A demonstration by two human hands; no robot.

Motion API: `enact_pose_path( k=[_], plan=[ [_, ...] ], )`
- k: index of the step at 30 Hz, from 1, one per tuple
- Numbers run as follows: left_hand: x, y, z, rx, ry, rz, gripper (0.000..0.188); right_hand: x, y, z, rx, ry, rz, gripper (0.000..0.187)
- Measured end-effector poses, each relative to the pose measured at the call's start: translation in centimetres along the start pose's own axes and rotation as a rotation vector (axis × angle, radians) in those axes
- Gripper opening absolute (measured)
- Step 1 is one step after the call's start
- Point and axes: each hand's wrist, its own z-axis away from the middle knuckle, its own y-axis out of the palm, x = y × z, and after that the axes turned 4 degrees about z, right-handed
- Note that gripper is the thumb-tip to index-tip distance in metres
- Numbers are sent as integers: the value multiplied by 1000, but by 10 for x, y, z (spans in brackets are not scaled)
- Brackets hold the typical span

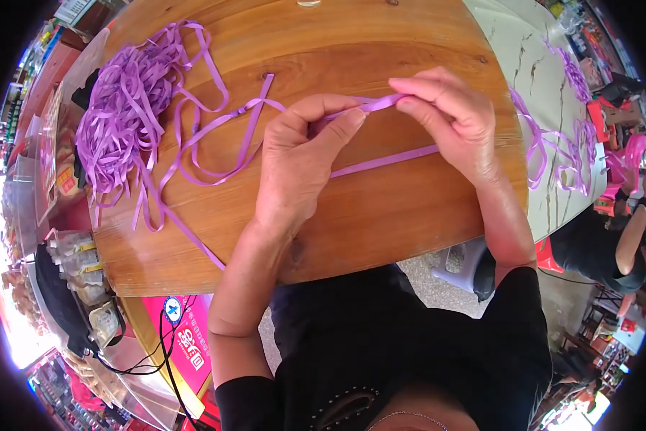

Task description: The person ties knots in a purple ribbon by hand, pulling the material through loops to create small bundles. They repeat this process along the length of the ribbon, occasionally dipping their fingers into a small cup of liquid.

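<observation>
A purple ribbon is stretched between my two hands above the wooden table. My left hand pinches it between thumb and forefinger, with the other fingers curled underneath. A short way to the right, my right hand grips the same ribbon at its fingertips. Beneath my hands a straight length of purple ribbon lies across the wood. Loose strands with small knots run left from my left hand toward a big tangled heap of purple ribbon.
The wooden table has a curved right edge beside a white marbled table, which bears more purple ribbon. A person in black sits at the right. Bagged goods and black cables are at the lower left.
</observation>
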Motion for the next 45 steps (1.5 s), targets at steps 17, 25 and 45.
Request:
enact_pose_path(
  k=[17, 25, 45],
  plan=[
    [3, 8, 3, -111, 78, -196, 12, 0, 1, 10, 23, -10, -47, 33],
    [10, 3, -1, -51, 348, -503, 10, 2, 3, 13, 96, 8, -23, 25],
    [29, 14, -1, -52, 269, 82, 10, 8, 18, 13, 17, 86, -280, 29]
  ],
)
